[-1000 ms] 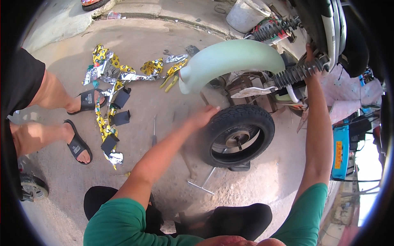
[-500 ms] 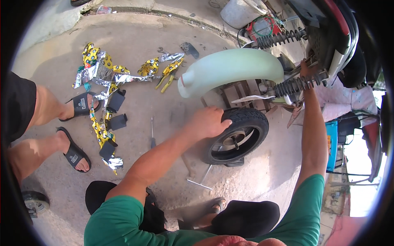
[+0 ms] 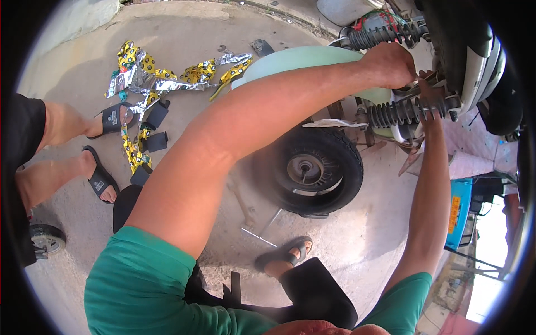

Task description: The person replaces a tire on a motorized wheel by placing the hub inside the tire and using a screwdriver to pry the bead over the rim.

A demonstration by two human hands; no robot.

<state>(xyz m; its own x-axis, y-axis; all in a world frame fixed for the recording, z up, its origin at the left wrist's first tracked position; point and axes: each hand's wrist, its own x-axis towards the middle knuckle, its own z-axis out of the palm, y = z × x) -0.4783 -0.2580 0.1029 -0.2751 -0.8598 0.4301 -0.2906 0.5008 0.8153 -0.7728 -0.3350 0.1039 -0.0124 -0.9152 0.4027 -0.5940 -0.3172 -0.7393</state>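
My left hand (image 3: 392,65) is curled into a closed shape beside the raised tail of a scooter (image 3: 472,72); whatever its fingers hold is hidden. Close by, in shadow, my right hand (image 3: 431,96) reaches in at the lower coil-spring shock absorber (image 3: 397,113). Its fingers look bent around a part that I cannot make out. A second shock absorber (image 3: 382,36) lies beyond. My left forearm crosses over the pale green mudguard (image 3: 307,57) and covers part of it. Below the shock absorber, a wheel with a black tyre (image 3: 350,181) rests on the ground, touched by neither hand.
A T-handled wrench (image 3: 259,237) and another wrench (image 3: 241,204) lie near the wheel. Torn yellow and silver wrapping (image 3: 148,75) is spread on the concrete at left, with black pads (image 3: 156,141). Another person's sandalled foot (image 3: 102,181) stands there. A white bucket (image 3: 340,10) sits at the back.
My left hand has left the tyre and moved up and right to the scooter's tail. The wheel has tipped, showing more of its hub face. My right hand stays near the shock absorber.
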